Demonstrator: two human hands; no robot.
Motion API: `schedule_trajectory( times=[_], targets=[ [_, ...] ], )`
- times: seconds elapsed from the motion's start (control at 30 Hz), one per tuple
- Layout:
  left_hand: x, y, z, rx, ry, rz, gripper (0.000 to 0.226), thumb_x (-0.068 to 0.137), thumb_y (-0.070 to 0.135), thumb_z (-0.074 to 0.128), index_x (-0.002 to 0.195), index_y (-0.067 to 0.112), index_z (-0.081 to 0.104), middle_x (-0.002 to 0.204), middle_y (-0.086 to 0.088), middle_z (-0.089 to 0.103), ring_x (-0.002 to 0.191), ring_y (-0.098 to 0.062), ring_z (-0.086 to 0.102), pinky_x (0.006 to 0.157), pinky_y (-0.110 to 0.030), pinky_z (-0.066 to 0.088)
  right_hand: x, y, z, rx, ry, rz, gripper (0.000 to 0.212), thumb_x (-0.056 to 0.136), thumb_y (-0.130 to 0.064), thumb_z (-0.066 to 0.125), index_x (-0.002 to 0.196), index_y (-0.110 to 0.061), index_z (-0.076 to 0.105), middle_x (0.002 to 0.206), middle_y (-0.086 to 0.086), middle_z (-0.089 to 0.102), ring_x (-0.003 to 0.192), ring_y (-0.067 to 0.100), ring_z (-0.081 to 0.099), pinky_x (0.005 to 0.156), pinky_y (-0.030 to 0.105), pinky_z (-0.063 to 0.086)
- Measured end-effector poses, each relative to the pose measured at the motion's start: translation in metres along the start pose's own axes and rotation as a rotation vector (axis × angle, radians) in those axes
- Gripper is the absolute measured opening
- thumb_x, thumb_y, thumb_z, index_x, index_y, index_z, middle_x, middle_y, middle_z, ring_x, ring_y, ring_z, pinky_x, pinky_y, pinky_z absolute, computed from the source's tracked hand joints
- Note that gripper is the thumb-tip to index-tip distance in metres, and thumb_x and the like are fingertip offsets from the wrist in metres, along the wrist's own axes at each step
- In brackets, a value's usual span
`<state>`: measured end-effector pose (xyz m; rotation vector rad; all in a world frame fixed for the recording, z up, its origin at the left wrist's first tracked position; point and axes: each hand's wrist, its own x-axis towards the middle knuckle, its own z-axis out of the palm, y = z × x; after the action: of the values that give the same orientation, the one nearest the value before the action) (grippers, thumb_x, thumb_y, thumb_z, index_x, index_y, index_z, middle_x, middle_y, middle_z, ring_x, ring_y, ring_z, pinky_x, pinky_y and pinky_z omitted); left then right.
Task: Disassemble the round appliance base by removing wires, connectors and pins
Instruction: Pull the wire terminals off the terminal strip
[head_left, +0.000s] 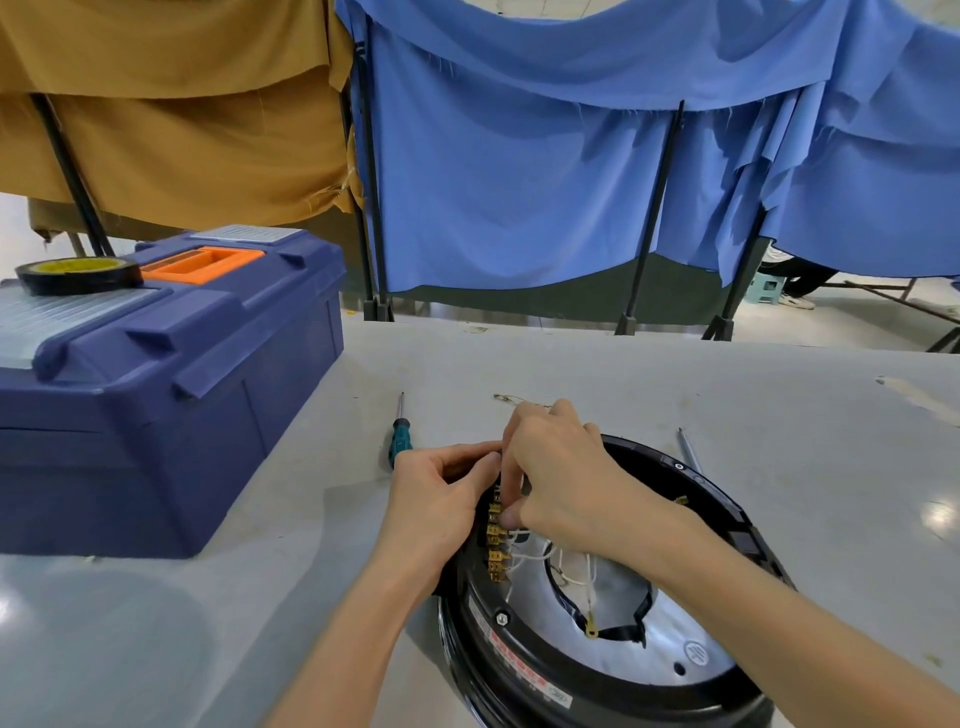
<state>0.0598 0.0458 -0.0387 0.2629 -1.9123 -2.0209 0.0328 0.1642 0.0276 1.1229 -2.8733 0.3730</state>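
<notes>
My left grip (441, 501) is closed over the far-left rim of the round base (727, 514), fingers curled round the black edge. My right grip (563, 467) reaches in above the base with its fingers bent down. Thumb and forefinger are pinched together at the top end of the row of brass connectors (496, 540). That row sits on the inner wall of the base, just below and between the two grips. I cannot tell which connector is between the fingertips, since the fingers cover it.

White wires (545, 558) run from the row toward me, below the right grip, looping over the opening in the silver plate (639, 670). One wire ends in a brass ring terminal (591, 631) hanging over that opening. The base lies open side up on the grey tabletop (779, 415), partly under my right forearm.

Just beside the left grip, on its left, lies a teal-handled screwdriver (401, 441). To the right of the right grip, past the far rim, a thin metal shaft (688, 449) shows. Just beyond the right grip lies a short loose wire (519, 400). Well to the left of both grips stands a blue toolbox (156, 405) with a black tape roll (78, 275) on its lid. Far beyond the grips hang a blue cloth (519, 182) and a tan cloth (182, 130).
</notes>
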Motion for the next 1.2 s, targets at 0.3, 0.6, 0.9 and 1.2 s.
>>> schedule_trajectory(
  times=[0.3,0.6,0.9,1.2],
  targets=[
    [-0.001,0.002,0.000,0.000,-0.017,0.005,0.015,0.087,0.014,0.067,0.086,0.025,0.078,0.084,0.001,0.076,0.084,-0.013,0.072,0.075,-0.029,0.056,-0.006,-0.002,0.009,-0.100,0.105,-0.095,0.009,0.082,-0.014,0.060,0.074,-0.014,0.056,0.112,-0.003,0.041,0.100,0.023,0.030,0.087,0.039,0.033],
    [0.000,0.002,-0.001,0.014,-0.014,0.013,0.017,0.087,0.012,0.067,0.086,0.026,0.077,0.085,0.004,0.076,0.085,-0.010,0.072,0.072,-0.023,0.056,-0.002,0.005,0.011,-0.008,0.083,-0.073,0.014,0.079,-0.010,0.066,0.067,-0.015,0.060,0.108,-0.004,0.042,0.099,0.022,0.031,0.085,0.038,0.033],
    [-0.001,0.003,0.001,0.030,0.006,0.030,0.018,0.088,0.009,0.066,0.087,0.024,0.076,0.085,0.005,0.076,0.085,-0.008,0.072,0.077,-0.024,0.057,-0.003,0.008,0.012,0.063,0.056,-0.076,0.030,0.077,-0.004,0.064,0.057,-0.020,0.049,0.101,-0.004,0.043,0.094,0.021,0.031,0.083,0.039,0.034],
    [0.001,0.000,0.000,0.026,0.010,0.011,0.016,0.088,0.010,0.065,0.089,0.021,0.076,0.085,0.002,0.076,0.084,-0.012,0.072,0.075,-0.027,0.057,-0.003,0.009,0.008,0.155,0.040,-0.041,0.040,0.075,0.004,0.059,0.048,-0.021,0.043,0.097,-0.001,0.044,0.095,0.023,0.035,0.086,0.045,0.040]
  ],
)
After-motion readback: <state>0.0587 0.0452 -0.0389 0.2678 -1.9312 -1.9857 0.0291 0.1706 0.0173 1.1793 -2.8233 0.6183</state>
